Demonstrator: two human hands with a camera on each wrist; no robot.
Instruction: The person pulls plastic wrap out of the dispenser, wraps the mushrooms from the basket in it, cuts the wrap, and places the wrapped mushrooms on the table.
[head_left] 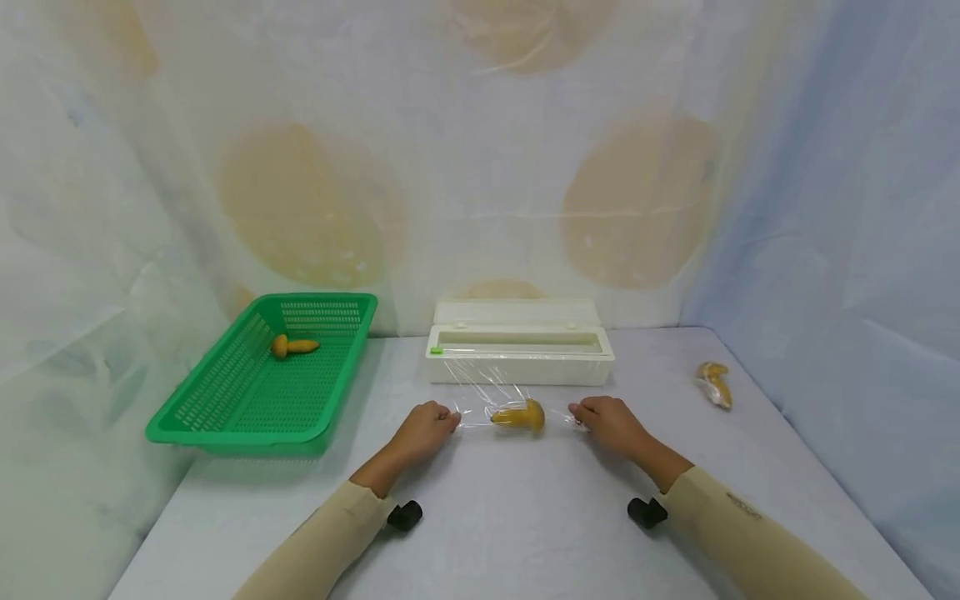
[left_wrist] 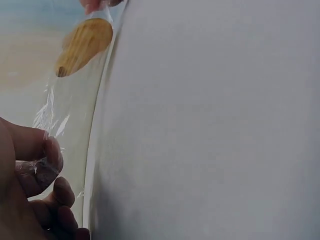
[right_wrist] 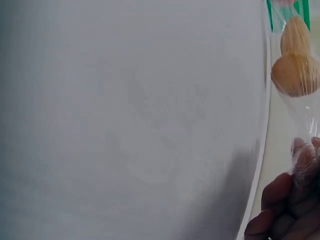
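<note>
Mushroom (head_left: pixel 519 416) inside a clear sheet of cling film (head_left: pixel 474 417), between left hand (head_left: pixel 426 432) and right hand (head_left: pixel 611 423), just in front of the white box (head_left: pixel 520 372) with its lid (head_left: pixel 517 312) tipped back. Step in hand, by the look of it: wrapping, with film over the mushroom and both ends drawn out sideways, but not yet folded in. Faint streaks of film also between box and mushroom; cannot tell from the head view about any uncut join there.

Next move, as a judgement: keeping both ends snug, turning or folding the loose film in against cap and stem, then pressing flat. Possible trouble: tearing from too hard a pull, or slack wrinkles from too little.

Fingertips of the left hand (left_wrist: pixel 52 152) pinched on one gathered end of film, lower fingers loosely bent beneath. Fingertips of the right hand (right_wrist: pixel 302 156) likewise pinched on the opposite end, remaining fingers curled. No direct touch on the mushroom from either side; only a stretch of film in between. Stem tip toward the left hand, rounded cap toward the right, and closer to mid-span than to either grip. Cannot tell about contact with the table (head_left: pixel 517 517).

Well to the left, another mushroom (head_left: pixel 294 346) in the green basket (head_left: pixel 240 437); well to the right, an already wrapped mushroom (head_left: pixel 714 385) on the table.
</note>
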